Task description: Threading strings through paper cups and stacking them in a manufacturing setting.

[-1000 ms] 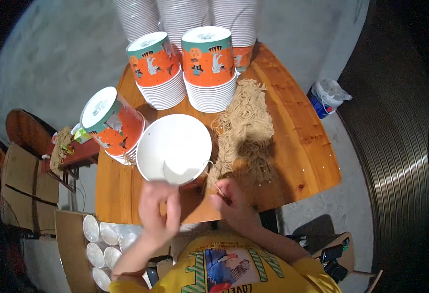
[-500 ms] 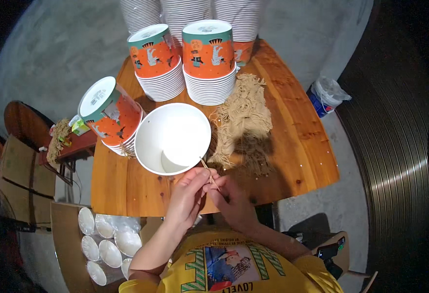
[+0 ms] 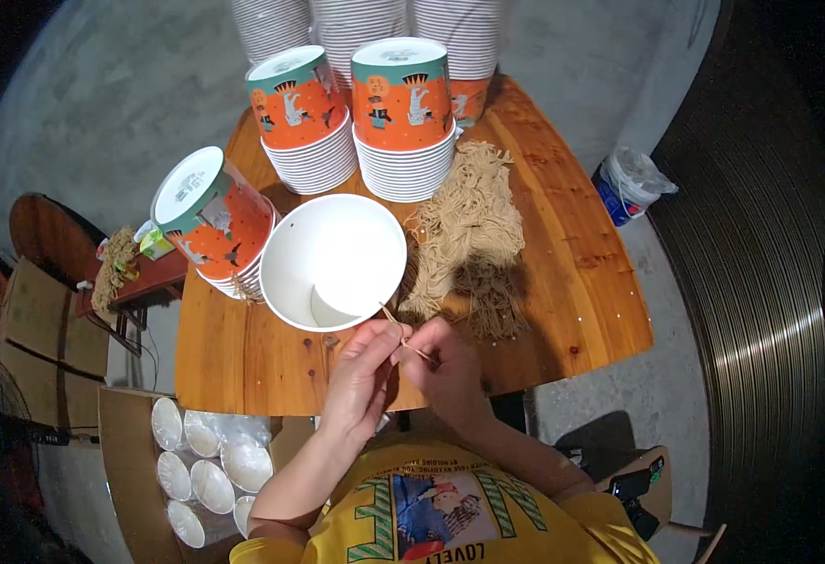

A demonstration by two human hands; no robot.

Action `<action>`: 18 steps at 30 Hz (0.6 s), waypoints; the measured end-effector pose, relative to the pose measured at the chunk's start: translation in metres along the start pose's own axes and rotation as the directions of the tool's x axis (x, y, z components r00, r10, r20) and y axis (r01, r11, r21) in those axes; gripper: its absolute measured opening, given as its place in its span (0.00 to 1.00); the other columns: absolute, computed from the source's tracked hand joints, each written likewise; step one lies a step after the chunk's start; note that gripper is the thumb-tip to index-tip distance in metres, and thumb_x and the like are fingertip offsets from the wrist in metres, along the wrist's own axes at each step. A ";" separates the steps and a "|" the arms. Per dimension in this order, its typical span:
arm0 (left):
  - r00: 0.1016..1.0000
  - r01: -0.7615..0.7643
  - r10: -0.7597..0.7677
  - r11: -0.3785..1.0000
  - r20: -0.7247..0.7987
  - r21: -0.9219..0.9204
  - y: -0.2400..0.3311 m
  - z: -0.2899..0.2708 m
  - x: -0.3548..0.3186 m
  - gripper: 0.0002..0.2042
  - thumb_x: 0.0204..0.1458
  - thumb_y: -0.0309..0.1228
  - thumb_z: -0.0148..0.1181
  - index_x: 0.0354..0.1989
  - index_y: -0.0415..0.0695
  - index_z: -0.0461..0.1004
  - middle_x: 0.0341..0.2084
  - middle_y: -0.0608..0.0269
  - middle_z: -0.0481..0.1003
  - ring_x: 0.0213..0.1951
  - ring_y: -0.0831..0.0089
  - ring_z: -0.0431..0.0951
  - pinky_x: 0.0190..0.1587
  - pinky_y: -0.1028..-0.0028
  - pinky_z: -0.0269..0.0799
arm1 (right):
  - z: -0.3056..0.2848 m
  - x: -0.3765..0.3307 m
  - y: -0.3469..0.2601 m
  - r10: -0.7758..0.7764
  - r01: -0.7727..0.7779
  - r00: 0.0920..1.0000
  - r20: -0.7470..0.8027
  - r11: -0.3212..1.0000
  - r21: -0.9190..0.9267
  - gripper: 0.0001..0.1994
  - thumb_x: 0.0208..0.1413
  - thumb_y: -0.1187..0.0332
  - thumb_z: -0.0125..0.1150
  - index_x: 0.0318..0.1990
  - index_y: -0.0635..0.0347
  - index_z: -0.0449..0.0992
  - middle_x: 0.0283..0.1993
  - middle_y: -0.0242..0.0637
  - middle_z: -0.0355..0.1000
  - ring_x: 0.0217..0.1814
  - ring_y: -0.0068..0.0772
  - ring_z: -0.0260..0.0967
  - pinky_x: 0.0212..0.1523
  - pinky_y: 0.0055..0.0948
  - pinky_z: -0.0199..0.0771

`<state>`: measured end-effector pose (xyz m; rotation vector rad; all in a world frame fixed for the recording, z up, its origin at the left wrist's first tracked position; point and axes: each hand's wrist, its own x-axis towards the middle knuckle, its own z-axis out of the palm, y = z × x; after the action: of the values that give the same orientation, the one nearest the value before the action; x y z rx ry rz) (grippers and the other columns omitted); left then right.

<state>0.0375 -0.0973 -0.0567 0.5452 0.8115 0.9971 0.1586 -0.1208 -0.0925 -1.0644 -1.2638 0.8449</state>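
A white paper bucket (image 3: 299, 273) lies tilted in front of me, its mouth facing me and a small dark hole near its upper left rim. Both hands meet at its lower right rim. My left hand (image 3: 363, 371) pinches a thin tan cord (image 3: 389, 313) between thumb and finger. One end of the cord reaches up over the rim; whether it passes through a hole I cannot make out. Close beside it, my right hand (image 3: 445, 371) grips the cord's other end, which forms a small loop between the fingers. A heap of tan cords (image 3: 469, 211) lies right of the bucket.
Nested orange-and-green buckets stand upside down in two stacks (image 3: 399, 103) behind; another stack (image 3: 220, 221) leans at left. Taller white-rimmed stacks (image 3: 455, 38) rise at the back. Below the wooden table (image 3: 572, 254), a cardboard box (image 3: 130, 470) holds wrapped white buckets. A blue pail (image 3: 619, 193) stands at right.
The bucket has shifted up slightly. My right hand has turned and drawn its end of the cord a little to the right, while my left hand keeps its pinch.
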 end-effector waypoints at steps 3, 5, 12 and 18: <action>0.999 -0.032 0.032 0.999 0.022 -0.019 -0.001 -0.002 0.001 0.06 0.58 0.30 0.53 0.36 0.40 0.73 0.33 0.65 0.75 0.33 0.80 0.73 0.40 0.80 0.68 | 0.002 -0.002 0.002 0.047 -0.051 0.997 0.062 0.997 0.061 0.06 0.54 0.75 0.59 0.31 0.57 0.66 0.22 0.19 0.58 0.24 0.10 0.52 0.25 0.16 0.54; 0.999 -0.013 0.013 1.000 0.030 -0.015 0.004 -0.004 0.000 0.07 0.58 0.30 0.52 0.37 0.39 0.73 0.33 0.64 0.75 0.35 0.79 0.73 0.40 0.80 0.68 | 0.005 0.000 0.001 0.123 -0.133 0.989 0.086 0.984 0.120 0.06 0.54 0.76 0.57 0.31 0.58 0.65 0.23 0.20 0.59 0.25 0.10 0.54 0.27 0.16 0.57; 0.998 0.041 -0.042 0.999 0.056 0.025 0.010 -0.019 -0.005 0.09 0.59 0.29 0.49 0.43 0.37 0.71 0.37 0.60 0.75 0.39 0.75 0.75 0.45 0.79 0.69 | 0.001 -0.007 -0.016 0.152 -0.176 0.978 0.142 0.969 0.171 0.03 0.58 0.74 0.53 0.34 0.61 0.66 0.29 0.32 0.69 0.31 0.17 0.65 0.33 0.22 0.66; 0.991 0.112 -0.113 0.994 0.075 0.021 0.012 -0.011 -0.008 0.08 0.57 0.26 0.50 0.42 0.36 0.70 0.38 0.57 0.75 0.42 0.71 0.76 0.48 0.77 0.70 | -0.005 -0.017 -0.018 0.101 -0.098 0.979 0.175 0.995 -0.026 0.10 0.60 0.64 0.51 0.38 0.62 0.73 0.29 0.34 0.72 0.31 0.22 0.67 0.34 0.26 0.67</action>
<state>0.0204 -0.0989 -0.0520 0.5430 0.7754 0.8620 0.1601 -0.1435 -0.0807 -1.0922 -1.3753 1.0241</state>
